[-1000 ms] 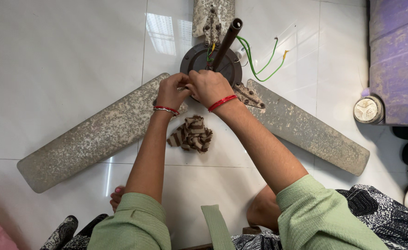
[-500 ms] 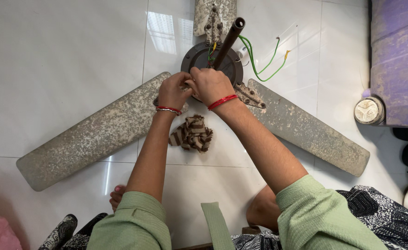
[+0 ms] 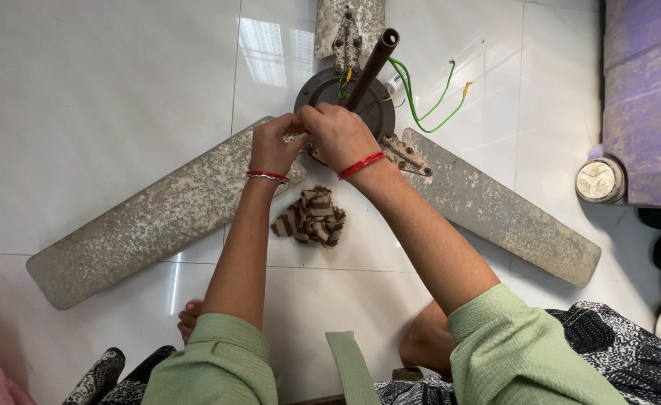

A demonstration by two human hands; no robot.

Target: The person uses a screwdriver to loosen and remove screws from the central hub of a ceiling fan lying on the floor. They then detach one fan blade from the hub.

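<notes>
A dusty three-bladed ceiling fan lies on the white tiled floor, its dark round motor hub (image 3: pixel 360 97) at the top centre with a brown down-rod (image 3: pixel 371 66) sticking up. My left hand (image 3: pixel 274 146) and my right hand (image 3: pixel 338 135) meet at the hub's near-left edge, where the left blade (image 3: pixel 150 217) joins. Their fingers are pinched together there; what they grip is hidden. Both wrists wear red bangles. The right blade (image 3: pixel 495 206) points down-right, the third blade (image 3: pixel 345 26) points away.
A crumpled brown-and-cream striped cloth (image 3: pixel 309 219) lies on the floor below my hands. Green wires (image 3: pixel 428 97) curl from the hub. A round pale cap (image 3: pixel 599 180) sits beside a purple container (image 3: pixel 645 97) at the right. My knees and foot (image 3: pixel 189 319) are at the bottom.
My hands stay at the hub's near-left edge with only slight finger shifts. The fan and cloth have not moved.
</notes>
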